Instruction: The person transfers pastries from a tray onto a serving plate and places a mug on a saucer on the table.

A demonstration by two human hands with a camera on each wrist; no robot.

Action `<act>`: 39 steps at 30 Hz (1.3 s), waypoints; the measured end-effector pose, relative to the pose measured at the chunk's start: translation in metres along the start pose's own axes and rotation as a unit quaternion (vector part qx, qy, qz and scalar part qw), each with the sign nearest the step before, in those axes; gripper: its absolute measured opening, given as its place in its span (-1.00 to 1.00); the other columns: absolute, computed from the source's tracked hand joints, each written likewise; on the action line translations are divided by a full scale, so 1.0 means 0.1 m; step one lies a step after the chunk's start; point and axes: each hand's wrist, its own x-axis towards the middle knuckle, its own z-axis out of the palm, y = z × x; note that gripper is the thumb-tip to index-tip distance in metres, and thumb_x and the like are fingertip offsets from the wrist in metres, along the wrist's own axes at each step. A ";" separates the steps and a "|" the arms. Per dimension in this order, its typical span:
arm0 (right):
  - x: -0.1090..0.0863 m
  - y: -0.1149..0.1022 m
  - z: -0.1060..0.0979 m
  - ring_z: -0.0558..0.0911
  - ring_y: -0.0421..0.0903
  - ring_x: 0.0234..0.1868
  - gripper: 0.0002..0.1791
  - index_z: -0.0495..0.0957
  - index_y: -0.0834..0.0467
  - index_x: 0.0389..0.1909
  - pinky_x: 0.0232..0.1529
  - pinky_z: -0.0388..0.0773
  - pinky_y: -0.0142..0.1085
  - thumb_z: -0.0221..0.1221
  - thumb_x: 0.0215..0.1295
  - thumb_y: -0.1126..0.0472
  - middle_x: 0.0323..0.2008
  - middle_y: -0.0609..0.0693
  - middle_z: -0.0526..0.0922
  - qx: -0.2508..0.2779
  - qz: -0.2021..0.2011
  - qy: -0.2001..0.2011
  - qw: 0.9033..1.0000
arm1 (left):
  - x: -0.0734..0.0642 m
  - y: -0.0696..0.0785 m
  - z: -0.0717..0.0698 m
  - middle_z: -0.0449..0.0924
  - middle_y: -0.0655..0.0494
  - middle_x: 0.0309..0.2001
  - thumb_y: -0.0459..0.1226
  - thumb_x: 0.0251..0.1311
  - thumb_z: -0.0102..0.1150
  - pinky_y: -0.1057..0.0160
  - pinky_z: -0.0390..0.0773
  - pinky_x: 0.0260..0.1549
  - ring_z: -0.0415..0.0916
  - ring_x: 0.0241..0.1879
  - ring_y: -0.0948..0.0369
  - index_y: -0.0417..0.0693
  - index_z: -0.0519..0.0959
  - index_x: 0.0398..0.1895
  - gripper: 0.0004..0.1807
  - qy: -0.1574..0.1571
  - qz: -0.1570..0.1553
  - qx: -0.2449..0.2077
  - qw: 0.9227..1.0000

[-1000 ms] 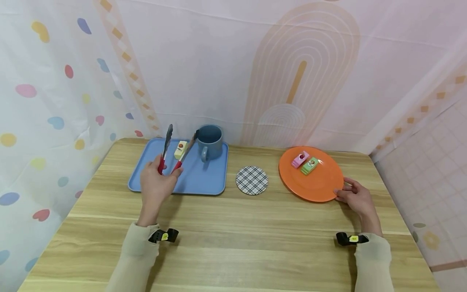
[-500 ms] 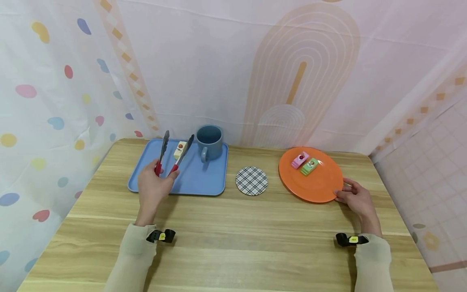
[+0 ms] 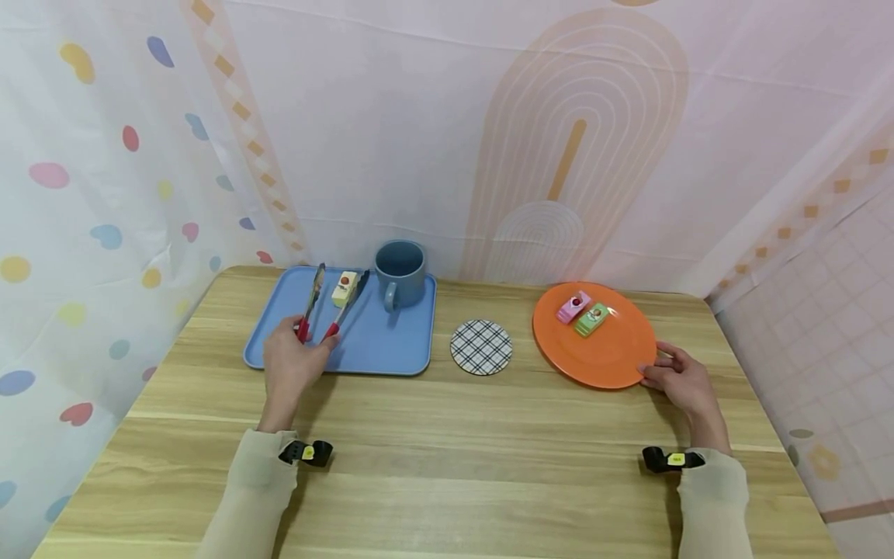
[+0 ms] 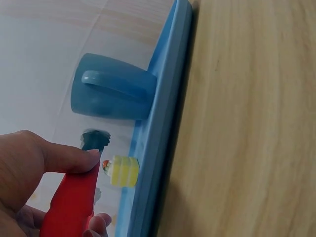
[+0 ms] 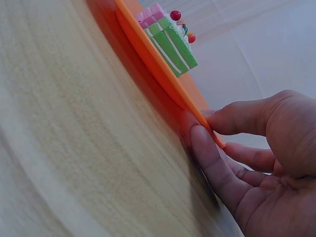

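My left hand (image 3: pixel 293 361) grips a pair of tongs (image 3: pixel 316 289) by its red handles. The tong arms are spread, with a small yellow toy cake (image 3: pixel 344 289) lying between their dark tips. That cake rests on a blue tray (image 3: pixel 384 353); in the left wrist view it shows layers and a red topping, and the tongs (image 4: pixel 74 202) stand in front of it. Over on the right, my right hand (image 3: pixel 684 380) pinches the rim of an orange plate (image 3: pixel 604 365) between thumb and fingers. A pink toy cake (image 3: pixel 573 307) and a green toy cake (image 3: pixel 592 319) sit on this plate.
A blue-grey mug (image 3: pixel 405 281) stands on the tray, right of the yellow cake, close to the tongs' right arm. Between tray and plate lies a round checked coaster (image 3: pixel 482 347). A patterned curtain (image 3: pixel 391 116) hangs behind the wooden table (image 3: pixel 475 458).
My left hand has moved slightly left and toward me, and the tong tips have lowered to either side of the yellow cake. My right hand and the plate have stayed put.
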 end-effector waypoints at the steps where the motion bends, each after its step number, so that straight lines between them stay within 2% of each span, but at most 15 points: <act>1: 0.00 0.00 0.00 0.69 -0.43 -0.31 -0.15 0.03 0.29 0.60 -0.15 0.69 -0.43 0.24 0.42 0.26 -0.19 -0.17 0.57 0.000 0.001 0.000 1.000 | 0.00 0.00 0.00 0.55 -0.32 -0.04 -0.08 0.18 0.40 0.04 0.44 -0.22 0.46 -0.08 -0.13 -0.44 0.35 0.37 -0.17 -0.001 -0.001 0.001 1.000; 6: 0.00 0.00 0.00 0.69 -0.43 -0.31 -0.14 0.02 0.29 0.60 -0.15 0.69 -0.43 0.24 0.42 0.26 -0.18 -0.16 0.57 0.001 0.003 0.002 1.000 | 0.00 -0.02 0.00 0.54 -0.31 -0.08 -0.07 0.19 0.39 0.05 0.43 -0.25 0.46 -0.10 -0.12 -0.43 0.35 0.37 -0.18 -0.008 -0.002 0.007 1.000; 12: -0.01 0.00 0.00 0.69 -0.43 -0.31 -0.15 0.01 0.30 0.60 -0.15 0.69 -0.43 0.23 0.42 0.27 -0.19 -0.18 0.57 0.000 0.000 0.001 1.000 | 0.01 -0.04 0.01 0.49 -0.25 -0.19 -0.05 0.23 0.38 0.15 0.33 -0.38 0.43 -0.18 -0.09 -0.44 0.36 0.36 -0.19 -0.017 0.005 0.012 1.000; 19: -0.01 0.00 -0.01 0.69 -0.44 -0.30 -0.15 0.01 0.31 0.60 -0.15 0.69 -0.43 0.23 0.42 0.28 -0.19 -0.18 0.57 0.004 -0.004 -0.003 1.000 | 0.01 -0.09 0.03 0.53 -0.31 -0.10 -0.03 0.26 0.34 0.19 0.31 -0.44 0.44 -0.19 -0.09 -0.44 0.36 0.36 -0.20 -0.032 0.013 0.020 0.999; 26: -0.01 0.01 -0.01 0.70 -0.43 -0.30 -0.14 0.00 0.29 0.61 -0.14 0.69 -0.42 0.23 0.42 0.27 -0.16 -0.16 0.57 0.002 -0.001 -0.003 1.000 | 0.02 -0.08 0.03 0.47 -0.21 -0.28 -0.08 0.24 0.34 0.20 0.29 -0.51 0.40 -0.33 -0.02 -0.48 0.38 0.33 -0.23 -0.036 0.017 0.022 0.999; 39: -0.01 -0.02 0.01 0.70 -0.42 -0.31 -0.15 0.02 0.30 0.60 -0.14 0.69 -0.42 0.24 0.41 0.29 -0.16 -0.15 0.56 0.007 0.002 0.001 1.000 | 0.05 -0.09 0.02 0.56 -0.31 -0.14 -0.08 0.26 0.33 0.21 0.36 -0.43 0.46 -0.22 -0.07 -0.45 0.40 0.33 -0.26 -0.045 0.014 0.043 0.998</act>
